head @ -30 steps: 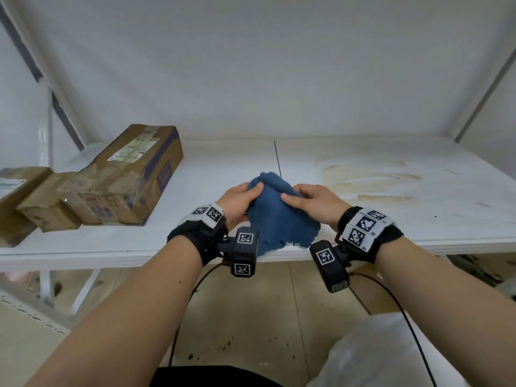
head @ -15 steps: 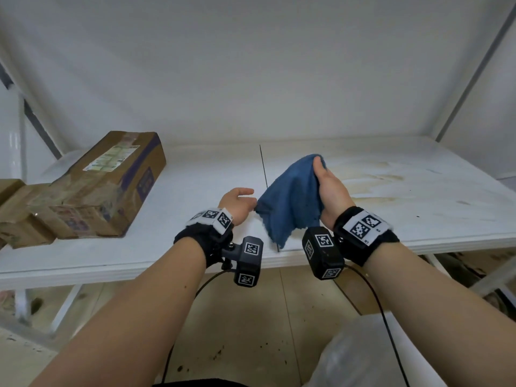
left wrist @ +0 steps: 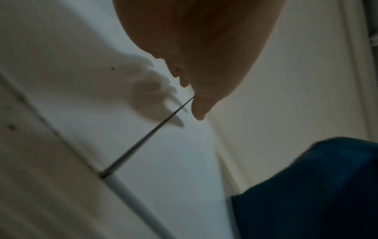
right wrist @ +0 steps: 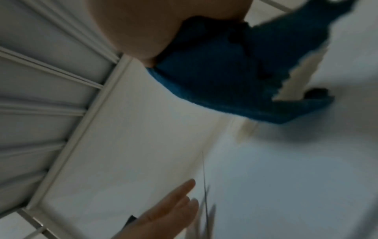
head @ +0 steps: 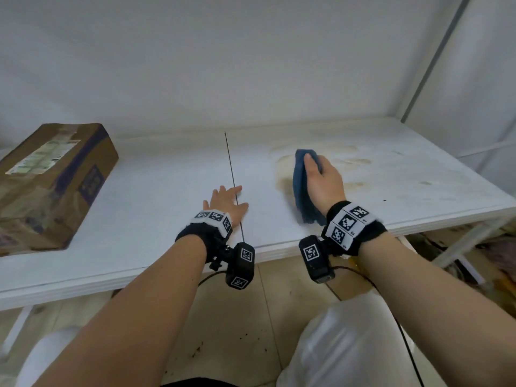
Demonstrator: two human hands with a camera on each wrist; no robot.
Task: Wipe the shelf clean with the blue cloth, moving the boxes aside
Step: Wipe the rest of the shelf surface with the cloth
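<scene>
Right hand (head: 324, 185) presses the blue cloth (head: 300, 188) flat on the shelf (head: 167, 196), fingers curled over its far edge. Cloth's long axis runs front to back; brown stains (head: 351, 163) lie just right of and beyond the fingertips. Left hand (head: 227, 201) rests splayed, holding nothing (bracing, probably). Box (head: 53, 180) well left of it.

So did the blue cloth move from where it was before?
Yes. The blue cloth went right, away from the seam, down onto the stained shelf under the right hand.
</scene>
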